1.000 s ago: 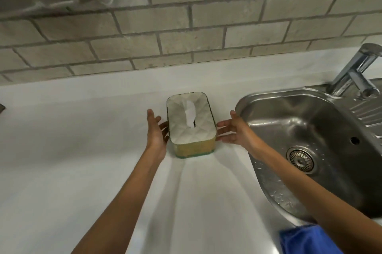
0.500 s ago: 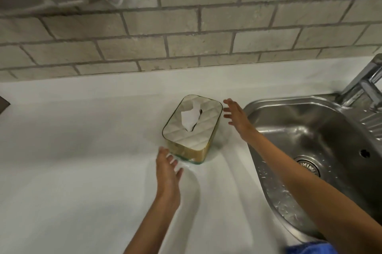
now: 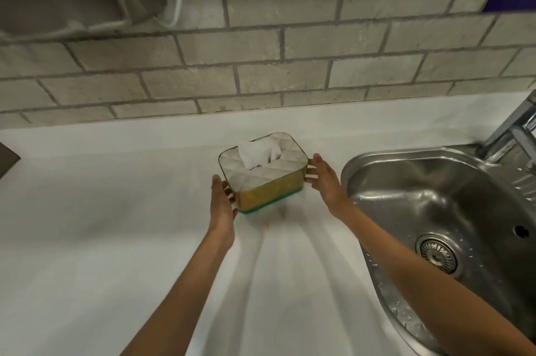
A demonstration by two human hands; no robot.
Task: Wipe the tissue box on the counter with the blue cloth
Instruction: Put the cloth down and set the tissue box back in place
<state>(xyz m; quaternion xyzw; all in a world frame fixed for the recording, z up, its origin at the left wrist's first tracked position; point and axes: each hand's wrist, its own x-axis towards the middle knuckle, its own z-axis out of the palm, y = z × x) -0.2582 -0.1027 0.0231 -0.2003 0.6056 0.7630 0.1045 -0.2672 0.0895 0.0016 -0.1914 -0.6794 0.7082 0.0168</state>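
Observation:
The tissue box (image 3: pixel 269 184) has a quilted white lid, yellow sides and a green base, with a white tissue sticking out of its top slot. It sits on the white counter (image 3: pixel 116 239), turned with a long side facing me. My left hand (image 3: pixel 222 205) presses against its left end. My right hand (image 3: pixel 324 178) touches its right end with fingers spread. The blue cloth is out of view.
A steel sink (image 3: pixel 435 210) with a drain lies right of the box, and a tap (image 3: pixel 519 126) stands at the far right. A brick wall (image 3: pixel 261 65) rises behind the counter. A dark object (image 3: pixel 7 160) pokes in at the left edge.
The box has been turned from end-on to side-on. Both hands let go midway and now sit against its two ends again. The blue cloth at the bottom right has left the frame.

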